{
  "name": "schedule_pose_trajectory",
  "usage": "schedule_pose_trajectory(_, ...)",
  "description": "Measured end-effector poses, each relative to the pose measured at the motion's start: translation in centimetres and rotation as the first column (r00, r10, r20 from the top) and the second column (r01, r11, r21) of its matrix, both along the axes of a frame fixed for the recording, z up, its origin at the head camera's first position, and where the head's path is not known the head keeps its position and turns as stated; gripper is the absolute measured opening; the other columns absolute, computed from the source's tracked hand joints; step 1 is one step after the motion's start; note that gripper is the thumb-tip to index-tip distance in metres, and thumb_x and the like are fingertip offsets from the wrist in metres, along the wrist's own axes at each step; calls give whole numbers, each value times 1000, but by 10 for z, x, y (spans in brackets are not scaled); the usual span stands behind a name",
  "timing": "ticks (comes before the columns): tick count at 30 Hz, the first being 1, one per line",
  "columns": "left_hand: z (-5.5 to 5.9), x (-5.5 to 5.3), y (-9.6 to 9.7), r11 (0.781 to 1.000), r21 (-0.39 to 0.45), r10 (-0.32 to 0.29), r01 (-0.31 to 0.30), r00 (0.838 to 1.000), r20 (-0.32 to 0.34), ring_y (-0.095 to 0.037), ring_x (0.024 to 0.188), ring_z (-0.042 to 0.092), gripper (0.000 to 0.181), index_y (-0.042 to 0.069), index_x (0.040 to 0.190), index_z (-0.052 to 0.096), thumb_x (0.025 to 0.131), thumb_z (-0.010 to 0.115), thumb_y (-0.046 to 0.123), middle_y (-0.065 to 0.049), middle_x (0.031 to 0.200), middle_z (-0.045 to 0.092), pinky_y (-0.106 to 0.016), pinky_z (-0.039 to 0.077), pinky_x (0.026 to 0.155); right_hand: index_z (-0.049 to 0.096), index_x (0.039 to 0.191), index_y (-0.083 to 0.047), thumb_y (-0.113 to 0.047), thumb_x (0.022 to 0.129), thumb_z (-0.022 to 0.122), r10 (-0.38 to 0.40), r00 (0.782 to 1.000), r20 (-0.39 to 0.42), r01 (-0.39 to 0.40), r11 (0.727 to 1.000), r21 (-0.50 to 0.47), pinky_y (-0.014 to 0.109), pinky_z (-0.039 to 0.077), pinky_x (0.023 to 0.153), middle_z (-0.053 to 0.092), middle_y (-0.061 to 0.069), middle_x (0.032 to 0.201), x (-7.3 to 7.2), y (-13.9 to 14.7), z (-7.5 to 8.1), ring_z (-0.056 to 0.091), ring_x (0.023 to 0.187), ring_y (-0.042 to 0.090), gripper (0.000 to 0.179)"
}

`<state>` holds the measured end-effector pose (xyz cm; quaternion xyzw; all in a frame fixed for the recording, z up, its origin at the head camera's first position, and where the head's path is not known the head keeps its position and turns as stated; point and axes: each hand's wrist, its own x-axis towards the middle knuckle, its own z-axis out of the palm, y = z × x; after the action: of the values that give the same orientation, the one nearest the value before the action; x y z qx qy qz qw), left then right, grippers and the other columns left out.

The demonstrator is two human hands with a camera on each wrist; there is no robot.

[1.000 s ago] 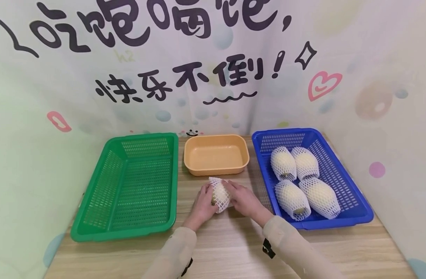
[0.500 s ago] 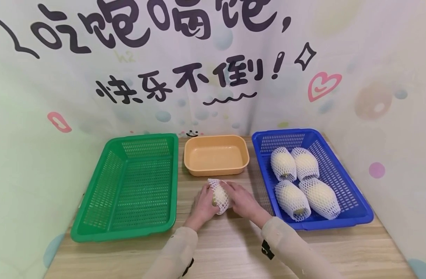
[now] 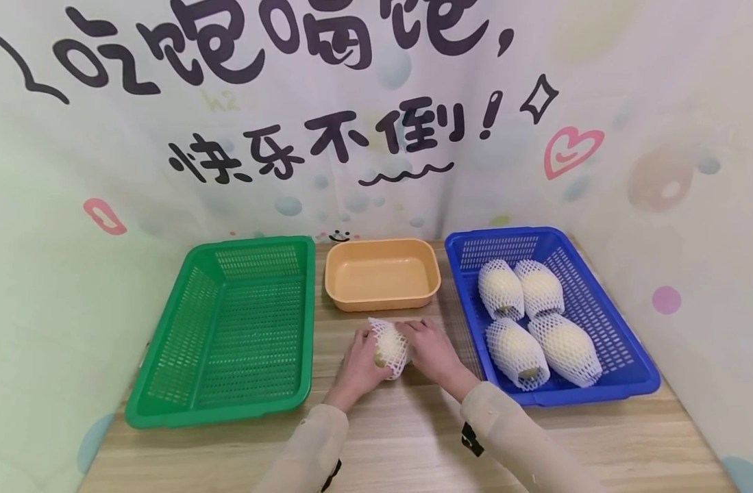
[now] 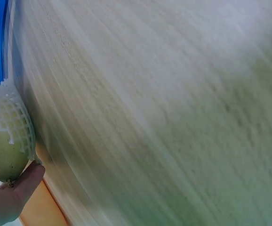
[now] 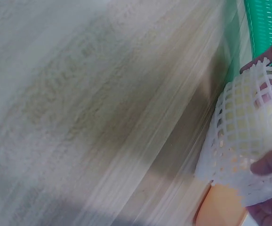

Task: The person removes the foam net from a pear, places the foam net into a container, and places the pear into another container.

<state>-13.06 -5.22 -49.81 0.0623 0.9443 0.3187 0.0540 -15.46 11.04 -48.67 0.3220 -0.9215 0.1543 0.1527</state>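
A pale green mango [image 4: 4,150] sits partly inside a white foam net sleeve [image 3: 391,344], low over the middle of the table. Its bare stem end shows in the left wrist view. My left hand [image 3: 362,366] grips the mango from the left, the thumb [image 4: 30,179] by the stem end. On the other side, my right hand [image 3: 431,350] pinches the loose end of the net, with the thumb [image 5: 270,162] on top and a finger beneath. The net spreads out wide toward that hand in the right wrist view.
A blue basket [image 3: 623,394] on the right holds several net-wrapped fruits [image 3: 564,349]. At the left stands a green basket [image 3: 218,416], and a shallow orange tray [image 3: 382,301] is just behind my hands. A printed curtain [image 3: 376,198] hangs behind the table [image 3: 407,445].
The fruit in its net has shifted slightly toward me. My right fingertips have slid a little to the right along the net, while my left hand keeps its grip.
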Motion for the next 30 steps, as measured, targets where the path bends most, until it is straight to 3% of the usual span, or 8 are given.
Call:
schedule_pose_trajectory(10, -2, 3, -2, 1000, -29, 5, -6, 999, -50, -32, 100, 48, 84, 9, 133, 33, 64, 77, 26, -15, 125, 40, -44, 42, 78, 64, 99, -2, 7, 60, 63, -67, 997, 27, 65, 996, 66, 36, 46, 65, 60, 12, 100, 2, 1, 4, 50, 83, 27, 40)
schedule_pose_trajectory(13, -3, 3, -3, 999, -46, -1, -1, 998, -56, -31, 99, 49, 85, 10, 133, 32, 64, 76, 28, -15, 123, 41, -43, 42, 77, 64, 98, -3, 4, 60, 62, -78, 997, 10, 77, 994, 81, 41, 45, 71, 60, 12, 100, 3, 2, 3, 50, 87, 29, 38)
schedule_pose_trajectory(16, -3, 3, -3, 999, -44, -5, 3, 999, -48, -31, 97, 49, 83, 9, 133, 34, 64, 77, 28, -14, 122, 41, -43, 43, 75, 61, 105, -4, -1, 60, 63, -57, 998, 11, 56, 995, 81, 48, 39, 80, 57, 15, 107, 3, 2, 2, 49, 96, 34, 45)
schedule_pose_trajectory(19, -4, 2, -4, 999, -34, -9, 8, 999, -42, -31, 96, 49, 81, 8, 131, 37, 64, 77, 27, -14, 121, 39, -42, 43, 74, 53, 119, -4, -4, 63, 65, 3, 996, 88, -8, 999, 54, 50, 37, 84, 51, 19, 116, 3, 1, 2, 48, 103, 36, 56)
schedule_pose_trajectory(22, -4, 2, -4, 1000, -23, -9, 8, 1000, -30, -32, 96, 49, 82, 7, 132, 36, 64, 77, 27, -14, 121, 37, -42, 43, 74, 47, 125, -4, 0, 68, 63, 49, 984, 169, -53, 998, 22, 44, 42, 80, 51, 20, 116, 5, -1, 3, 52, 100, 34, 59)
schedule_pose_trajectory(24, -4, 3, -4, 1000, -18, -9, 9, 1000, -28, -32, 95, 49, 83, 7, 132, 36, 64, 77, 27, -15, 121, 37, -42, 43, 74, 48, 125, -5, 3, 69, 62, 48, 983, 175, -52, 998, 18, 41, 45, 74, 55, 18, 112, 6, -1, 4, 56, 93, 31, 58)
schedule_pose_trajectory(30, -3, 5, -4, 1000, -9, 9, -9, 999, -35, -33, 95, 49, 83, 7, 132, 35, 63, 78, 28, -14, 122, 37, -42, 44, 72, 58, 116, -10, 7, 62, 62, 7, 998, 58, -9, 999, 38, 37, 47, 57, 63, 9, 97, 5, -2, 4, 58, 78, 26, 57)
